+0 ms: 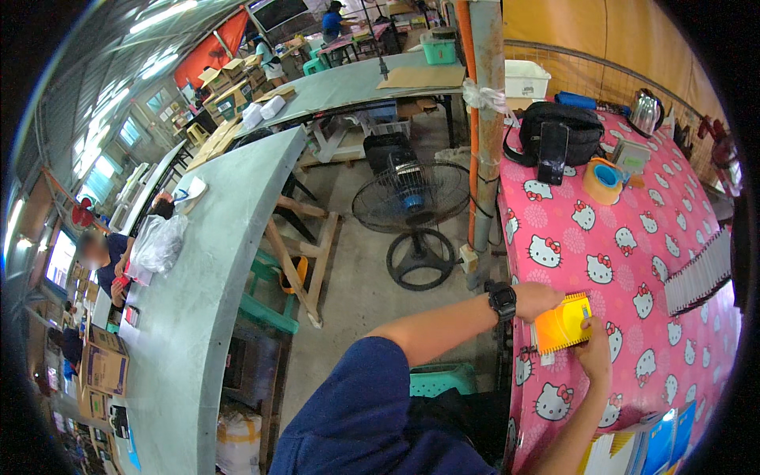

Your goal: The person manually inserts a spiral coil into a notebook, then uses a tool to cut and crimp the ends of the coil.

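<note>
A small yellow-and-orange spiral notebook (564, 324) is held just above the pink cartoon-cat tablecloth on the right. My left hand (540, 301), with a black watch at its wrist, grips the notebook's upper left edge; its fingertips are partly hidden. On the opposite side, my right hand (595, 348) pinches the notebook's right edge between thumb and fingers. Part of another notebook edge seems to show beneath it at the lower left. Near my right forearm stand several blue and yellow notebooks (657, 439), close to the table's front.
A long row of spiral-bound notebooks (698, 273) lies at the right. Tape rolls (603, 180), a black bag (560, 131) and a metal kettle (647, 111) sit farther back. A floor fan (412, 198) stands beside a post (488, 142). Another person works behind the grey table (229, 214).
</note>
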`<move>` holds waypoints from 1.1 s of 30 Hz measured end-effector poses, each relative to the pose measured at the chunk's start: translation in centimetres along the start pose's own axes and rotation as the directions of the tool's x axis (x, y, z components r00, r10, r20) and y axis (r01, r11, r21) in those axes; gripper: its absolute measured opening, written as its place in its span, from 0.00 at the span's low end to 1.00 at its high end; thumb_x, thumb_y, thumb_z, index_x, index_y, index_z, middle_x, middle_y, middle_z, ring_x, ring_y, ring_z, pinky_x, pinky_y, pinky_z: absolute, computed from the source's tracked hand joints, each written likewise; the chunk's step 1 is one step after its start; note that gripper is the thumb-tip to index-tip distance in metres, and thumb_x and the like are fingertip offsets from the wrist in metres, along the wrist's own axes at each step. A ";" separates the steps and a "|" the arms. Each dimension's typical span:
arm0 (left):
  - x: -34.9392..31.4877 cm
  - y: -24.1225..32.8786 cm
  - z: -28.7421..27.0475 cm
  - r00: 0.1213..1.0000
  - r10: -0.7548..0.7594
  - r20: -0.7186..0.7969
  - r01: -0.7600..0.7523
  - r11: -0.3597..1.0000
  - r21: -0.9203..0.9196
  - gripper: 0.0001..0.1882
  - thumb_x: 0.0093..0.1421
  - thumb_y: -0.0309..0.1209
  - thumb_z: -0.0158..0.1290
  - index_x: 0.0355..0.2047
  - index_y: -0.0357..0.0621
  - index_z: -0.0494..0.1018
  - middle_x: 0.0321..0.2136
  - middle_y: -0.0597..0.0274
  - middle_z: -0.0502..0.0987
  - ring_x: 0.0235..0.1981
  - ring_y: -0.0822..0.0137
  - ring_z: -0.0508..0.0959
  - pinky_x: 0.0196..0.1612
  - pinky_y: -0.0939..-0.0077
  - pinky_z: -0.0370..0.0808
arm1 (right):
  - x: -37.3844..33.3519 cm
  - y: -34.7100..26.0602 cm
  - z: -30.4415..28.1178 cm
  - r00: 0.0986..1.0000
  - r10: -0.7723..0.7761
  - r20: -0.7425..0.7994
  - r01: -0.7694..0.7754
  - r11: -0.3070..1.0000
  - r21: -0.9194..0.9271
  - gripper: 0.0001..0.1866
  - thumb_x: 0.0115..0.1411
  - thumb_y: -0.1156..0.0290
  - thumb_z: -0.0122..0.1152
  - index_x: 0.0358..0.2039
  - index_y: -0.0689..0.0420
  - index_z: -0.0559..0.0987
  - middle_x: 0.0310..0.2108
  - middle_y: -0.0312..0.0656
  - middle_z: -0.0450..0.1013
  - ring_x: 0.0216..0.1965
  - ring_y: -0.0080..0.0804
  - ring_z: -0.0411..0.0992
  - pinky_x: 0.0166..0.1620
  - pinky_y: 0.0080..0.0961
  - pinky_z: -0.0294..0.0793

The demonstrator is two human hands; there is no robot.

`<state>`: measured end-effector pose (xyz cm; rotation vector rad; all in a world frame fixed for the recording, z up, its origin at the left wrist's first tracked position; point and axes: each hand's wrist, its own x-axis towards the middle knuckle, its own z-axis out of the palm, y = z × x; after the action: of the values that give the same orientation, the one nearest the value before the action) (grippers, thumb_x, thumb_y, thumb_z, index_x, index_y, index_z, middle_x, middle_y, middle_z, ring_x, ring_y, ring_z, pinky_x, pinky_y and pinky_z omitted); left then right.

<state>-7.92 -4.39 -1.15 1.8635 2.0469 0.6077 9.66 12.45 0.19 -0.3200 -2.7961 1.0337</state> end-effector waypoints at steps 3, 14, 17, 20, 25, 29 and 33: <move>-0.2 0.2 0.3 0.997 -0.005 -0.083 0.005 1.000 -0.007 0.16 0.47 0.23 0.52 0.36 0.36 0.61 0.27 0.46 0.72 0.31 0.47 0.75 0.30 0.57 0.71 | 0.9 -0.8 0.9 0.999 -0.025 -0.038 0.019 0.987 -0.161 0.24 0.36 0.87 0.58 0.36 0.57 0.63 0.36 0.52 0.65 0.38 0.54 0.65 0.39 0.39 0.66; -0.6 -1.0 -0.5 0.988 -0.021 -0.156 0.030 0.998 0.058 0.17 0.46 0.23 0.53 0.36 0.36 0.61 0.24 0.45 0.74 0.28 0.45 0.76 0.27 0.56 0.71 | 1.7 -1.4 0.6 0.998 0.059 -0.005 -0.059 0.972 -0.227 0.21 0.39 0.88 0.52 0.36 0.59 0.63 0.37 0.54 0.65 0.40 0.56 0.64 0.41 0.43 0.65; 0.2 -1.1 0.2 0.981 0.002 -0.194 0.010 0.998 0.065 0.17 0.46 0.22 0.52 0.37 0.35 0.62 0.23 0.45 0.74 0.28 0.45 0.76 0.27 0.55 0.71 | 2.4 -0.7 0.4 0.997 0.082 -0.002 -0.080 0.966 -0.245 0.18 0.42 0.88 0.49 0.36 0.59 0.64 0.36 0.55 0.65 0.39 0.56 0.65 0.39 0.43 0.65; 0.8 0.1 -0.5 0.991 -0.121 -0.061 0.127 0.984 0.121 0.24 0.39 0.19 0.55 0.39 0.34 0.62 0.23 0.45 0.74 0.29 0.45 0.76 0.30 0.54 0.72 | 2.3 0.1 0.8 0.997 0.079 -0.017 -0.081 0.941 -0.329 0.16 0.44 0.88 0.48 0.35 0.61 0.64 0.35 0.55 0.66 0.37 0.56 0.66 0.38 0.44 0.65; 0.9 -1.0 0.0 0.996 -0.055 -0.071 0.064 0.990 0.126 0.20 0.43 0.22 0.53 0.37 0.34 0.62 0.23 0.45 0.74 0.29 0.44 0.76 0.29 0.54 0.72 | 2.0 0.4 1.2 0.994 0.082 -0.067 -0.101 0.920 -0.378 0.14 0.44 0.87 0.49 0.33 0.62 0.65 0.32 0.54 0.67 0.35 0.56 0.68 0.35 0.46 0.65; 0.8 -1.8 1.1 0.989 -0.019 -0.145 0.036 0.992 0.121 0.17 0.47 0.24 0.52 0.38 0.36 0.62 0.24 0.45 0.73 0.28 0.44 0.75 0.28 0.55 0.71 | 2.1 0.6 1.2 0.995 -0.008 -0.097 -0.024 0.946 -0.323 0.14 0.43 0.87 0.49 0.32 0.61 0.64 0.30 0.54 0.67 0.35 0.56 0.68 0.35 0.46 0.65; 0.8 -0.8 0.2 0.991 -0.043 -0.126 0.059 0.990 0.124 0.22 0.46 0.23 0.52 0.43 0.37 0.61 0.25 0.45 0.74 0.30 0.45 0.76 0.29 0.55 0.72 | 2.1 0.7 1.0 0.994 0.006 -0.108 -0.039 0.953 -0.300 0.14 0.42 0.88 0.49 0.31 0.61 0.64 0.30 0.52 0.67 0.35 0.56 0.67 0.36 0.46 0.65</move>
<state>-8.58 -3.66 -1.70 1.8790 2.2546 0.6054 7.55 12.80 -0.92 -0.4280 -2.8536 0.5692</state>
